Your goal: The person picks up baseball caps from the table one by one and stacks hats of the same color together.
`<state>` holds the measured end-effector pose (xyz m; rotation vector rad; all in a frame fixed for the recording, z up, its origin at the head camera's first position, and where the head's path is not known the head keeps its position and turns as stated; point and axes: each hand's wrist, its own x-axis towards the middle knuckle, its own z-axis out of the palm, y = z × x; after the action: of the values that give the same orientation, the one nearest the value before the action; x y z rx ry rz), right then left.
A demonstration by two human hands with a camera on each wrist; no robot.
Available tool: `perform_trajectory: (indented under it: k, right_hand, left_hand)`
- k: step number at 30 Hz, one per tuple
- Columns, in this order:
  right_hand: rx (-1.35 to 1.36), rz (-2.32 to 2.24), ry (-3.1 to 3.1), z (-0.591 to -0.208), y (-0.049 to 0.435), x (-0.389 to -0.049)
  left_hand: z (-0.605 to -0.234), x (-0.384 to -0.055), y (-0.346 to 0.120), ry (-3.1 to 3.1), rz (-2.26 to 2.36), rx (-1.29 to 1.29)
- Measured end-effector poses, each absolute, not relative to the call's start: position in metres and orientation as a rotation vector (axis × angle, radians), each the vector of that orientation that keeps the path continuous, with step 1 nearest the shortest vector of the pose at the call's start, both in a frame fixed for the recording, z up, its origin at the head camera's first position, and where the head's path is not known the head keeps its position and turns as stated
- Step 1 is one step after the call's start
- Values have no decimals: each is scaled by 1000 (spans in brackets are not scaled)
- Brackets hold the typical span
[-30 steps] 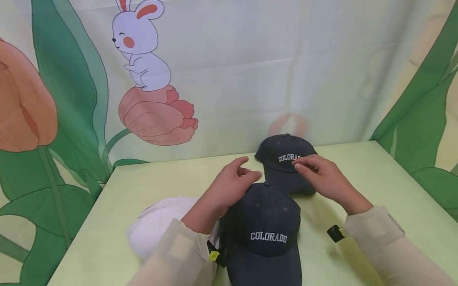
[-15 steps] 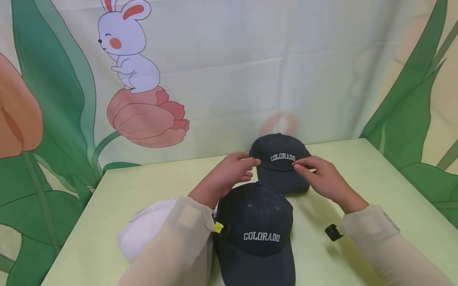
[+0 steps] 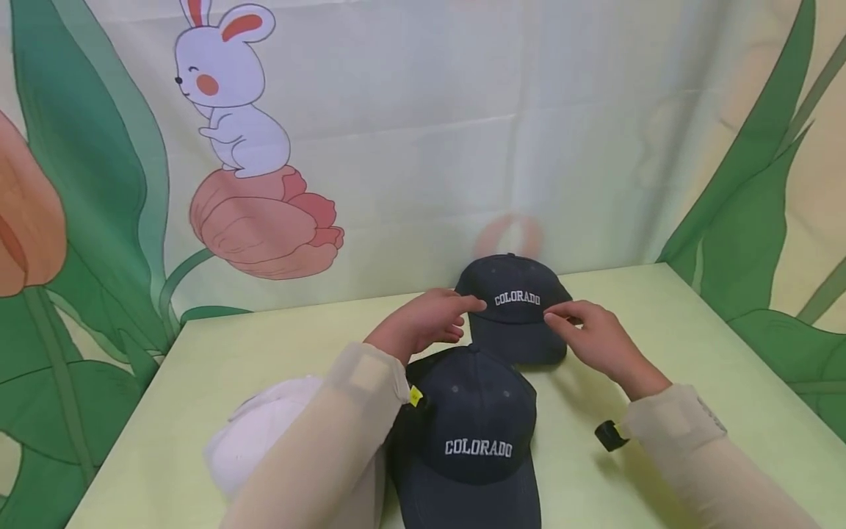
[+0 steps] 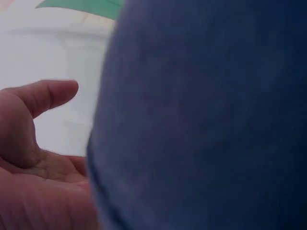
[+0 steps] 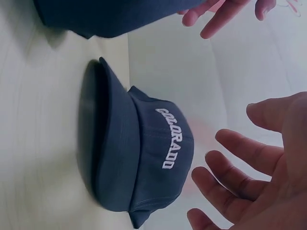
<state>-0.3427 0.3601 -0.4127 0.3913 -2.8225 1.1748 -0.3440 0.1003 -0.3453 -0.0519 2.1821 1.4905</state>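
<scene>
A navy baseball cap (image 3: 518, 338) lettered COLORADO rests at the back of the table, its brim toward me. Closer in lies a second navy COLORADO cap (image 3: 479, 415), whose crown fills much of the left wrist view. My left hand (image 3: 426, 323) hovers over the near cap's back edge, fingers loosely bent and holding nothing. My right hand (image 3: 591, 338) is in the air by the far cap's right side; the right wrist view shows its spread, relaxed fingers (image 5: 232, 175) apart from that cap. A white cap (image 3: 258, 433) lies at the left, partly hidden by my left sleeve.
The pale green-yellow table (image 3: 615, 294) runs back to a hanging cloth (image 3: 410, 147) printed with a rabbit, tulips and leaves. Small black devices hang at both wrists, the right one (image 3: 611, 435) above the tabletop.
My left hand has shifted forward and right relative to the near cap. The right hand stays beside the far cap. The view has turned slightly right; the caps keep their places.
</scene>
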Motion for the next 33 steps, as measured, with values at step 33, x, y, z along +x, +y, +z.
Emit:
perform_trajectory:
  k: [33]
  right_hand:
    - [183,1083,-3073,-439,361,-372]
  left_hand:
    - [-388,-380,123,2270,1197,-74]
